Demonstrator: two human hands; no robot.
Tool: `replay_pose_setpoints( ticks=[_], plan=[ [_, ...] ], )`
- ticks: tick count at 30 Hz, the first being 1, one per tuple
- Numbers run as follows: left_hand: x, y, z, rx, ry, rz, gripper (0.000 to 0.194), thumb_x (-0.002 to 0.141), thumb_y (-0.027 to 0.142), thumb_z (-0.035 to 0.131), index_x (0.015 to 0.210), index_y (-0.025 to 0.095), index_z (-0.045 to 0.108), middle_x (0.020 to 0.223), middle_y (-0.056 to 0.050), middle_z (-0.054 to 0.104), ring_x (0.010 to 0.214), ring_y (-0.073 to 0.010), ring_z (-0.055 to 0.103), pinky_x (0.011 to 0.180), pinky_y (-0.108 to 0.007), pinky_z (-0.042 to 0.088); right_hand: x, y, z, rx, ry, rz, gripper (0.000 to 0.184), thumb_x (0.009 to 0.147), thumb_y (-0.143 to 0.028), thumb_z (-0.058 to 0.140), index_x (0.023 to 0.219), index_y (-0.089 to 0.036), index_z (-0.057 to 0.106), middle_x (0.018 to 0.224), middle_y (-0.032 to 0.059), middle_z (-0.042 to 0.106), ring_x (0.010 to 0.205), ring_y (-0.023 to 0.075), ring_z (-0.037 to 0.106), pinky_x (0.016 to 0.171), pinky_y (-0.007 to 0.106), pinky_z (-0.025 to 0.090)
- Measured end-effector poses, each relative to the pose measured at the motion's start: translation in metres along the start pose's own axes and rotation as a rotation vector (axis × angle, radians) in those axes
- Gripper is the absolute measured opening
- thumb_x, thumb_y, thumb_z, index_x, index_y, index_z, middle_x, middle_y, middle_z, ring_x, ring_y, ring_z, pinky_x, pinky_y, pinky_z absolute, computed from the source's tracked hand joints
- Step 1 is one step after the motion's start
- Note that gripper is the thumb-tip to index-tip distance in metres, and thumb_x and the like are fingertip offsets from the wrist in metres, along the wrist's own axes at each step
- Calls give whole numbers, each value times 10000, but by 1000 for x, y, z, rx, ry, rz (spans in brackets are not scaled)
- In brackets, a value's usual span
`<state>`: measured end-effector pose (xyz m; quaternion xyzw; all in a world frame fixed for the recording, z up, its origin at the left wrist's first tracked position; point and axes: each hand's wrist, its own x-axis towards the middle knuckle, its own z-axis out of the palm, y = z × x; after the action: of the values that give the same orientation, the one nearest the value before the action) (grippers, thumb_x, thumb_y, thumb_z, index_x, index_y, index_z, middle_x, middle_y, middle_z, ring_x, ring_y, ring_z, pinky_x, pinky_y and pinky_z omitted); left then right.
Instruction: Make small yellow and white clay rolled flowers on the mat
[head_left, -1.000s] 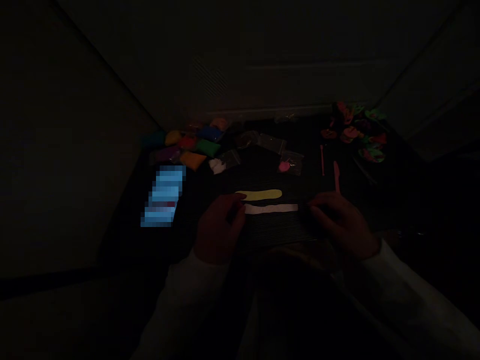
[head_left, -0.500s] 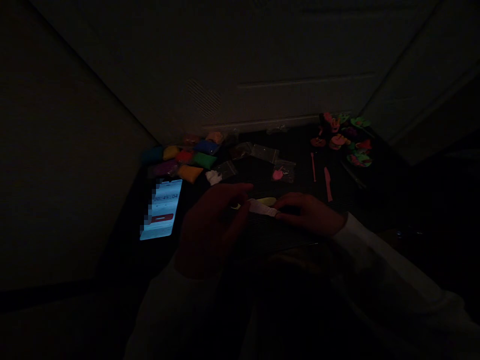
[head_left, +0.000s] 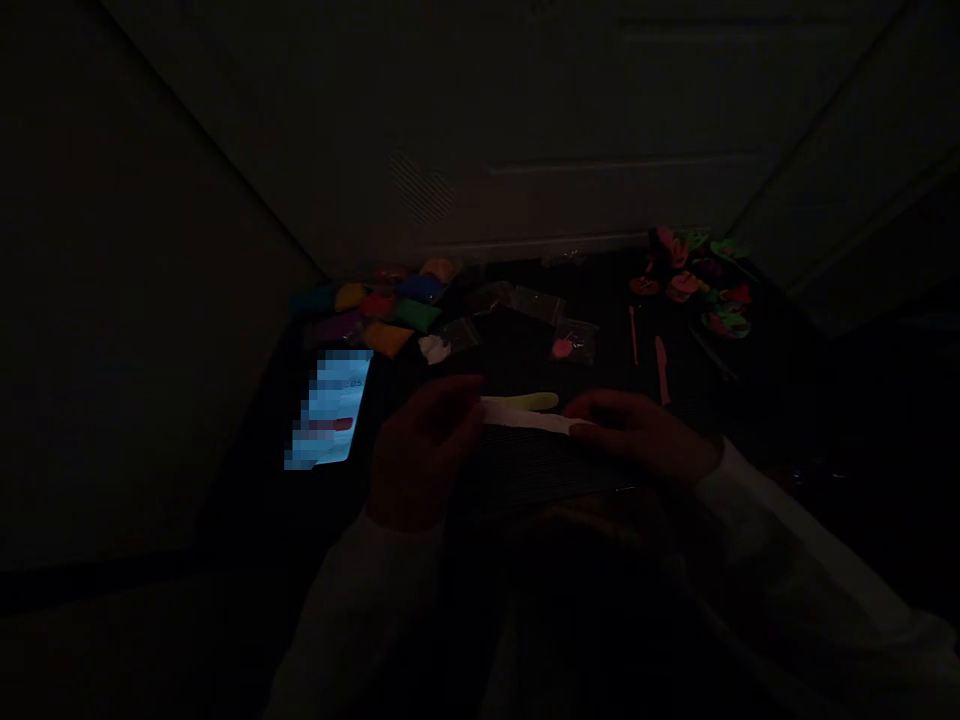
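Observation:
A long pale strip of modelling clay (head_left: 529,416) stretches between my two hands. My left hand (head_left: 427,445) pinches its left end with thumb and fingers. Its right end is held between the thumb and fingers of my right hand (head_left: 641,430). Just behind the strip lies a yellow, round-ended flat piece (head_left: 540,401), partly covered by the clay; in this dim light its kind is unclear. Beyond my left hand, a lump of white clay (head_left: 435,348) sits by an open clear bag (head_left: 461,334).
A lit phone (head_left: 334,410) lies left. Coloured clay packets (head_left: 388,340) are heaped at the back left. Clear bags (head_left: 536,304) lie mid-table, one with pink clay (head_left: 562,347). A pink plastic knife (head_left: 662,368), a pink stick tool (head_left: 634,335) and colourful clay figures (head_left: 682,287) are on the right.
My hands have moved apart, and the clay strip between them is longer. My left fingers have closed on its left end. The view has shifted slightly.

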<state>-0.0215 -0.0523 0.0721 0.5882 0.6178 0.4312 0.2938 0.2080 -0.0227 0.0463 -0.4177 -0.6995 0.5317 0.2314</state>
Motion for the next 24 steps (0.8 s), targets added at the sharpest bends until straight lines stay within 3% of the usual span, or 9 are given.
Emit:
replay_pose_setpoints(
  ticks=[10, 18, 24],
  plan=[
    [-14, -30, 2, -28, -38, -70, 327, 698, 269, 596, 1022, 227, 577, 868, -12, 635, 780, -132, 603, 703, -252, 495, -2, 3, 6, -133, 0, -4, 280, 789, -376, 498, 1018, -230, 567, 992, 20, 613, 907, 175, 566, 798, 336, 438],
    [-22, -47, 5, 12, -125, -11, 333, 736, 237, 535, 1068, 239, 561, 969, -29, 640, 875, -154, 603, 795, -302, 485, 1, 0, 12, -238, 50, -12, 250, 775, -384, 522, 946, -214, 590, 898, 3, 623, 815, 145, 568, 719, 274, 437],
    [-25, -50, 6, 17, -148, -82, 334, 736, 255, 538, 1068, 224, 558, 950, -24, 646, 864, -147, 609, 810, -289, 476, 2, 0, 16, -326, 86, -33, 194, 771, -333, 529, 914, -215, 585, 865, -1, 618, 782, 138, 566, 692, 259, 427]
  ],
)
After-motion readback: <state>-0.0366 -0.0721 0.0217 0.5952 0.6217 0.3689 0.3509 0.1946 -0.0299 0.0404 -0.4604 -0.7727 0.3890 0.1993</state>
